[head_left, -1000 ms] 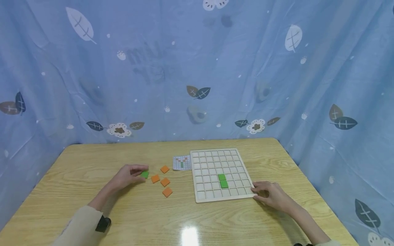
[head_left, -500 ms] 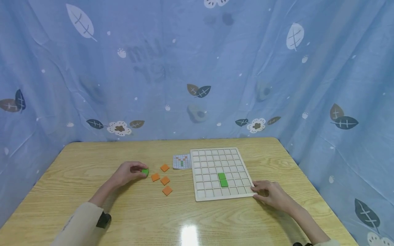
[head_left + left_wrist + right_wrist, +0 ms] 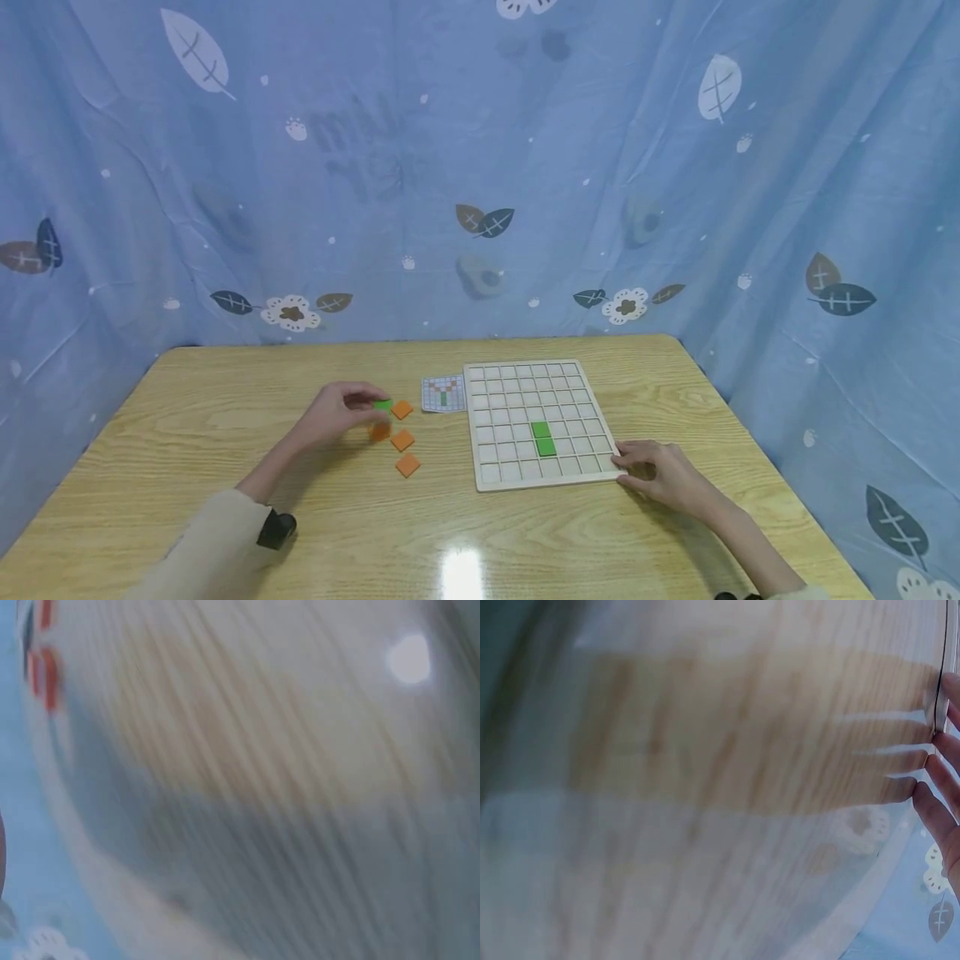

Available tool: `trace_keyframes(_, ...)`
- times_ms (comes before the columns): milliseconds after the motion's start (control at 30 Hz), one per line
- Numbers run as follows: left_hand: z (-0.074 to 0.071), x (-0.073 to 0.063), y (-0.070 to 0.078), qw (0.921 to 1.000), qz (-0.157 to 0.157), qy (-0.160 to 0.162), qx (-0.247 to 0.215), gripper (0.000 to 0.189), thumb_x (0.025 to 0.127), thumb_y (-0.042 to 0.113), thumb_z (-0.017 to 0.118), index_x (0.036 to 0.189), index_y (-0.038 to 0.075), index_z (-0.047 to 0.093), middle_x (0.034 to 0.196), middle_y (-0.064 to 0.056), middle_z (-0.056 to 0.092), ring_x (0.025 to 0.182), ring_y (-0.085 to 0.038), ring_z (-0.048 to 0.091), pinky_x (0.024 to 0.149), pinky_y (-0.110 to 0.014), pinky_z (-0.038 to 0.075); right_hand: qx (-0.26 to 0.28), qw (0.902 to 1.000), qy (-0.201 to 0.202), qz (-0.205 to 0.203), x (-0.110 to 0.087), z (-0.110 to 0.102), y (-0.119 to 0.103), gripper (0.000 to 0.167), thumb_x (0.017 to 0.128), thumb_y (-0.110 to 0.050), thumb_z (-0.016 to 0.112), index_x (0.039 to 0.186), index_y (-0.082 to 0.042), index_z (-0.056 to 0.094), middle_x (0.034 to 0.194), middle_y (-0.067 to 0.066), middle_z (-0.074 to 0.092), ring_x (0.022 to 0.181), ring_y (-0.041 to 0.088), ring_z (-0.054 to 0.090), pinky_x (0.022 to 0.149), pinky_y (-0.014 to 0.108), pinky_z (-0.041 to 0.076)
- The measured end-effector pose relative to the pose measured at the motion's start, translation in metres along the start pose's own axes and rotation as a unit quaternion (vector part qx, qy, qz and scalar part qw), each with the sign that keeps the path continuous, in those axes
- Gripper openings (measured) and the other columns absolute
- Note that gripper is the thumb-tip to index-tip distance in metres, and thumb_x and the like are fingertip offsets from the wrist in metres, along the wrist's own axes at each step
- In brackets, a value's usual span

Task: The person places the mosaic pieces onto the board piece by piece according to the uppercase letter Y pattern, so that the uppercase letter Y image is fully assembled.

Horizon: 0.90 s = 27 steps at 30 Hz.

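Observation:
My left hand (image 3: pixel 337 415) pinches a green square tile (image 3: pixel 383 405) between thumb and fingers, over the left side of a loose group of orange tiles (image 3: pixel 402 440). The hand partly overlaps the leftmost orange tile (image 3: pixel 380 432), which looks blurred. To the right lies a pale wooden grid board (image 3: pixel 477 468). Two green tiles (image 3: pixel 544 440) sit in its cells, one directly in front of the other. My right hand (image 3: pixel 666 477) holds the board's near right corner with thumb and fingers. In the right wrist view its fingers (image 3: pixel 934 810) show at the right edge.
A small printed card (image 3: pixel 443 394) with a coloured grid pattern lies against the board's left side. All of this rests on a wooden table (image 3: pixel 315 533), with light glaring off its near part. A blue patterned curtain (image 3: pixel 375 167) hangs behind and around the table.
My left hand has closed its fingers on the green tile and carried it rightward, toward the orange tiles. My right hand has stayed at the board's corner.

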<state>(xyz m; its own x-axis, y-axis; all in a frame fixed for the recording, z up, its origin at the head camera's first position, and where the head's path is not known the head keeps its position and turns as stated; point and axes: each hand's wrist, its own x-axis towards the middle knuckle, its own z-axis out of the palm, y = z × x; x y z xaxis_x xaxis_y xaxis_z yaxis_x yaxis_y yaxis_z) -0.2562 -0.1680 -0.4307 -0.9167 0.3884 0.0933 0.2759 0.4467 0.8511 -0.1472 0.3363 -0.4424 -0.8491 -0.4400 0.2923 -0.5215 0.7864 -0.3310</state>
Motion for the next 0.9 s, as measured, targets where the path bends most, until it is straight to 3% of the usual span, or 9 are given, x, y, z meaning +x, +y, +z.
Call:
trace_keyframes(400, 0.057, 0.035, 0.046, 0.9968, 0.069, 0.007, -0.039, 0.027, 0.081, 0.020, 0.079, 0.104, 0.006, 0.074, 0.102, -0.010, 0.069, 0.086, -0.017, 0.065, 0.075, -0.027, 0.055, -0.003, 1.0000, 0.003, -0.003, 0.002, -0.002, -0.001, 0.024, 0.077, -0.015, 0.081, 0.098, -0.005, 0.077, 0.110, 0.017, 0.069, 0.100, 0.035, 0.065, 0.082, 0.051, 0.052)
trace_keyframes(767, 0.111, 0.071, 0.076, 0.9963, 0.083, 0.001, -0.025, 0.019, 0.081, 0.016, 0.078, 0.099, 0.008, 0.076, 0.095, -0.004, 0.069, 0.080, -0.013, 0.065, 0.070, -0.023, 0.054, 0.002, 1.0000, -0.009, -0.002, 0.001, -0.003, -0.001, 0.023, 0.078, -0.015, 0.080, 0.098, -0.004, 0.076, 0.110, 0.018, 0.068, 0.100, 0.037, 0.064, 0.081, 0.051, 0.052)
trace_keyframes(900, 0.129, 0.081, 0.083, 0.9961, 0.086, -0.003, -0.017, 0.019, 0.081, 0.016, 0.078, 0.099, 0.007, 0.076, 0.094, -0.007, 0.067, 0.081, -0.014, 0.064, 0.070, -0.023, 0.054, 0.008, 0.9999, -0.012, -0.003, 0.001, -0.002, -0.002, 0.023, 0.079, -0.016, 0.079, 0.099, -0.004, 0.076, 0.111, 0.019, 0.068, 0.101, 0.037, 0.064, 0.082, 0.051, 0.052)
